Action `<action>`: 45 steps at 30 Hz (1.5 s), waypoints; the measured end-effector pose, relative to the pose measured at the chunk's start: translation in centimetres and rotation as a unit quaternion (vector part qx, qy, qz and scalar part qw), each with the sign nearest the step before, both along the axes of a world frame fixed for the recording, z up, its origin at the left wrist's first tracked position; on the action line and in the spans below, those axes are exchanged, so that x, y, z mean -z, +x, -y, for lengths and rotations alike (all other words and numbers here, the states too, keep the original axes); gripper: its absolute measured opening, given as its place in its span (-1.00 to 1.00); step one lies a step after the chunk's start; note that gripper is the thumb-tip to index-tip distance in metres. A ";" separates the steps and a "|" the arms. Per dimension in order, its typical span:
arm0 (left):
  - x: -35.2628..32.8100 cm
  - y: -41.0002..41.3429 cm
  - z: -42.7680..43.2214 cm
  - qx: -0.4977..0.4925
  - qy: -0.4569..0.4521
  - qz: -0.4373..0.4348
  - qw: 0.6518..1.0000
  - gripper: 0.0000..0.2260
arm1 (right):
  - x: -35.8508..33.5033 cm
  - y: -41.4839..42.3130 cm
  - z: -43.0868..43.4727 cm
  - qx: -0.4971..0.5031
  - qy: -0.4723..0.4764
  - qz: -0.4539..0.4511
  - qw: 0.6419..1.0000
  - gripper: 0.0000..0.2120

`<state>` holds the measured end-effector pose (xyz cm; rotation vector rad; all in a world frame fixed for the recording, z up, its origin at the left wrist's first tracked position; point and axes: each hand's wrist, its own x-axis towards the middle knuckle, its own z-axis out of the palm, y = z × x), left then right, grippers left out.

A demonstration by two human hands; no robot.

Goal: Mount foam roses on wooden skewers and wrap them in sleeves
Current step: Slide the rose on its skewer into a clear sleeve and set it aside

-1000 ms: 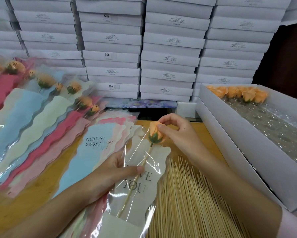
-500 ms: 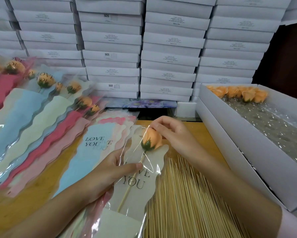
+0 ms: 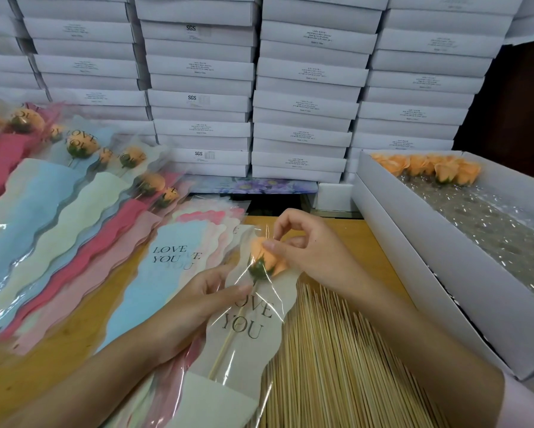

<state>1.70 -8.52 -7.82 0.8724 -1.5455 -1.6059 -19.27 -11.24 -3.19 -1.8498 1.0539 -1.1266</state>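
Note:
An orange foam rose (image 3: 267,257) on a wooden skewer (image 3: 227,344) lies inside a clear sleeve (image 3: 253,329) with a cream panel printed "LOVE YOU". My left hand (image 3: 194,304) pinches the sleeve's left edge, thumb on top just below the rose. My right hand (image 3: 309,242) touches the rose's tip with curled fingertips through the sleeve's mouth. The skewer's lower end reaches the sleeve's folded cream bottom.
A heap of bare skewers (image 3: 336,359) lies under my right forearm. Empty sleeves (image 3: 167,273) and finished wrapped roses (image 3: 83,146) fan out at left. A white box (image 3: 414,257) at right holds loose orange roses (image 3: 438,168). White cartons (image 3: 306,88) are stacked behind.
The rose and skewer have slid down and left, deeper into the sleeve. My right hand followed it down, and my left hand kept its hold on the sleeve.

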 end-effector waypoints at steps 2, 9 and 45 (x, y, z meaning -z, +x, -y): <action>0.3 0.2 0.3 -0.013 0.011 -0.015 1.000 -0.60 | 0.0 -0.1 0.1 0.005 -0.002 -0.001 1.000 -0.85; 0.6 -0.5 0.9 -0.056 0.064 -0.039 0.996 -0.80 | 0.1 -0.1 0.3 0.009 0.005 -0.012 1.000 -0.88; 1.2 -0.3 1.4 -0.077 0.031 -0.013 0.996 -0.69 | 0.1 -0.3 0.1 -0.052 0.057 -0.116 0.990 -0.74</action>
